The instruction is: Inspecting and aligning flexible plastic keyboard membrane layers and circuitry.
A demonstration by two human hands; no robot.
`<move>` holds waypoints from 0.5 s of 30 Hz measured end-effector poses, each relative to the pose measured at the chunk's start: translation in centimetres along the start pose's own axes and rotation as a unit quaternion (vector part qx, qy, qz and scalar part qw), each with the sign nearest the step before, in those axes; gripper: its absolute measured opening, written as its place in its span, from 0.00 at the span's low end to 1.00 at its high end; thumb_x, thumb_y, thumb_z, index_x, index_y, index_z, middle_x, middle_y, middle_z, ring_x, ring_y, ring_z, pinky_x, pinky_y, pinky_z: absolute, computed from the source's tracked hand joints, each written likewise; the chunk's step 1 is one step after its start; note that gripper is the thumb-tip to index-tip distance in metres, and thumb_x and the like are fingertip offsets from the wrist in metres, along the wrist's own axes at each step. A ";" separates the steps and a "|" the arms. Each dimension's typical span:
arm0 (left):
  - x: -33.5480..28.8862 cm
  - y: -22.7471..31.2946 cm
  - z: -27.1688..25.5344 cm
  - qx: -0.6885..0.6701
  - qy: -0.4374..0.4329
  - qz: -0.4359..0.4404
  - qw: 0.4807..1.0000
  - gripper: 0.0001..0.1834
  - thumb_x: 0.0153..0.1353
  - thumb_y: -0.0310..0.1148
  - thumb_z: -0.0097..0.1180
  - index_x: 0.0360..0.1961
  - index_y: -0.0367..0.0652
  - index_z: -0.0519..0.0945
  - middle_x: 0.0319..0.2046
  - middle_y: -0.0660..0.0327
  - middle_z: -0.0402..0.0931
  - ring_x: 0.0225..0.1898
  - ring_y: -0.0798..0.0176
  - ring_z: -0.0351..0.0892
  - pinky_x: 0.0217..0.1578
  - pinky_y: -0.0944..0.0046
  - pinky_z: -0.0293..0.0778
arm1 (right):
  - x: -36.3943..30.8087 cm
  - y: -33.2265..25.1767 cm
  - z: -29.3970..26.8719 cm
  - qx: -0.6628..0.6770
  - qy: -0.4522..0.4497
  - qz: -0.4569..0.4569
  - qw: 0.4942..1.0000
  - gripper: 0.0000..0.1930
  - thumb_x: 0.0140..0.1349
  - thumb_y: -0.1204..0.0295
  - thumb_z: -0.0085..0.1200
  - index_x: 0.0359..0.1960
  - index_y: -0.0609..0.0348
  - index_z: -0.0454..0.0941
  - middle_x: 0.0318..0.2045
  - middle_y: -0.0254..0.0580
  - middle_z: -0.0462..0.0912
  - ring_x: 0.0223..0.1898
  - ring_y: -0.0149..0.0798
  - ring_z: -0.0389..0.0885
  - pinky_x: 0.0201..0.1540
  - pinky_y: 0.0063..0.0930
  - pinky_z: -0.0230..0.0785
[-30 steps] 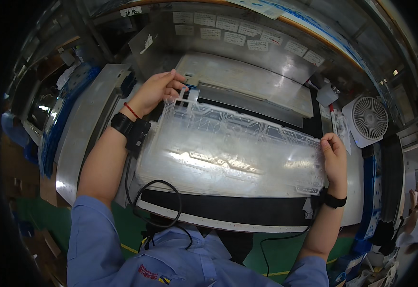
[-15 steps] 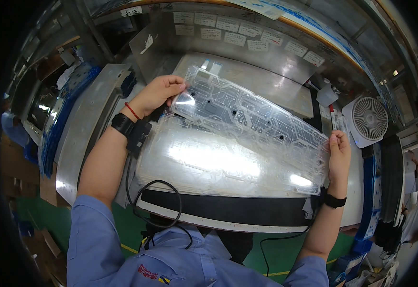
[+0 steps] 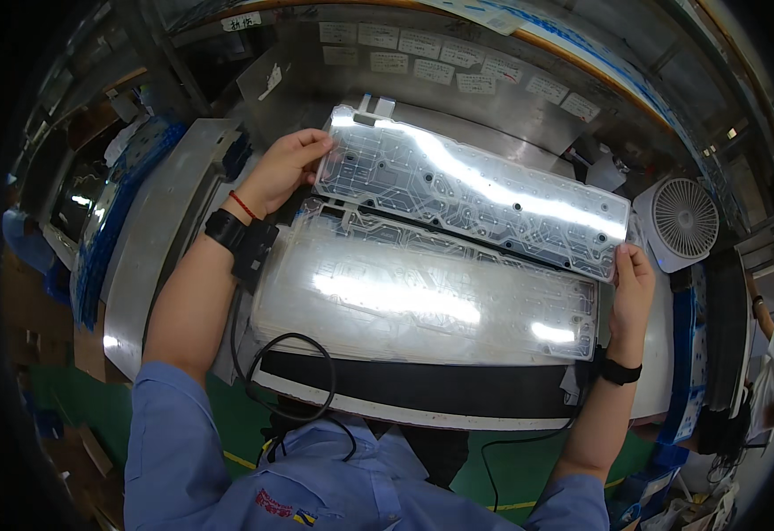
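Note:
A clear plastic sheet printed with circuit lines, a keyboard membrane (image 3: 471,196), stretches between my two hands above the bench. My left hand (image 3: 291,162) pinches its left end, fingers closed on the edge. At the lower right corner, my right hand (image 3: 632,281) grips it between thumb and fingers. Two short connector tails (image 3: 376,106) stick up from its far left edge. Light glares in a long streak across the sheet. Beneath and nearer to me lies a stack of similar clear sheets (image 3: 404,296), with bright reflections on top.
A white fan (image 3: 681,225) stands at the right of the bench. A black cable (image 3: 334,380) loops at the front edge. Metal plates (image 3: 170,230) stand at the left. Paper labels (image 3: 420,42) line the back panel. At far right another person's arm (image 3: 761,314) is raised.
The membrane has moved away from me and up off the stack, and its tilt has changed, so more glare shows on it. Both hands keep their hold.

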State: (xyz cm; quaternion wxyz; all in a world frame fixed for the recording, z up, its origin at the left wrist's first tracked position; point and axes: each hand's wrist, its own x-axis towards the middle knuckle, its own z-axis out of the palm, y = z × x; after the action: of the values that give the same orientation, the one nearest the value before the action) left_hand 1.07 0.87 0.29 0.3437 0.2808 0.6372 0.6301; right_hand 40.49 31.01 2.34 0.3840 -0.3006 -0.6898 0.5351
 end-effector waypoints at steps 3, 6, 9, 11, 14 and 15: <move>-0.1 0.0 0.2 -0.003 0.007 0.000 1.000 0.11 0.68 0.37 0.48 0.42 0.42 0.76 0.30 0.70 0.75 0.25 0.79 0.64 0.27 0.77 0.60 | 0.1 0.3 -0.3 0.000 -0.001 0.002 1.000 0.09 0.68 0.68 0.48 0.36 0.60 0.76 0.26 0.24 0.74 0.26 0.17 0.65 0.30 0.13 0.55; -0.1 0.0 0.1 0.004 0.011 0.005 1.000 0.11 0.68 0.37 0.48 0.42 0.42 0.76 0.29 0.71 0.74 0.25 0.79 0.64 0.27 0.77 0.61 | 0.1 0.3 -0.1 0.001 0.011 0.007 1.000 0.09 0.68 0.67 0.47 0.36 0.60 0.76 0.25 0.23 0.73 0.26 0.17 0.65 0.30 0.12 0.55; 0.0 -0.2 -0.1 0.012 0.012 0.014 1.000 0.11 0.68 0.37 0.48 0.42 0.42 0.76 0.27 0.72 0.73 0.25 0.79 0.64 0.26 0.77 0.60 | 0.1 0.2 -0.2 0.005 0.018 0.013 1.000 0.09 0.68 0.67 0.47 0.36 0.60 0.76 0.23 0.22 0.72 0.22 0.16 0.63 0.26 0.12 0.54; 0.0 -0.2 -0.4 0.010 0.013 0.018 1.000 0.11 0.68 0.37 0.48 0.42 0.42 0.76 0.25 0.72 0.72 0.23 0.79 0.64 0.25 0.76 0.61 | 0.2 0.2 -0.4 0.007 0.025 0.013 1.000 0.10 0.68 0.67 0.48 0.36 0.60 0.76 0.22 0.23 0.72 0.20 0.16 0.62 0.24 0.13 0.53; -0.1 0.0 -1.0 -0.054 -0.015 0.036 0.998 0.10 0.67 0.37 0.49 0.42 0.42 0.76 0.22 0.71 0.70 0.20 0.79 0.61 0.22 0.77 0.59 | 0.0 -0.2 -0.7 -0.001 0.047 0.005 0.999 0.11 0.67 0.65 0.49 0.36 0.60 0.76 0.21 0.24 0.72 0.19 0.17 0.62 0.22 0.13 0.53; -0.1 0.0 -1.0 -0.063 -0.017 0.047 0.997 0.11 0.68 0.38 0.48 0.42 0.42 0.76 0.22 0.70 0.71 0.20 0.78 0.63 0.22 0.77 0.60 | -0.1 -0.4 -0.6 -0.007 0.056 0.001 0.998 0.11 0.67 0.65 0.49 0.36 0.61 0.76 0.20 0.25 0.72 0.19 0.18 0.63 0.22 0.13 0.54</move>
State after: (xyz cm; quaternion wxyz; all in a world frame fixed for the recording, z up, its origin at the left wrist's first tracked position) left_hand 0.36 0.16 0.25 0.3410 0.2991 0.5765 0.6797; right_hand 41.06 31.09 2.81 0.4195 -0.3333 -0.6704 0.5132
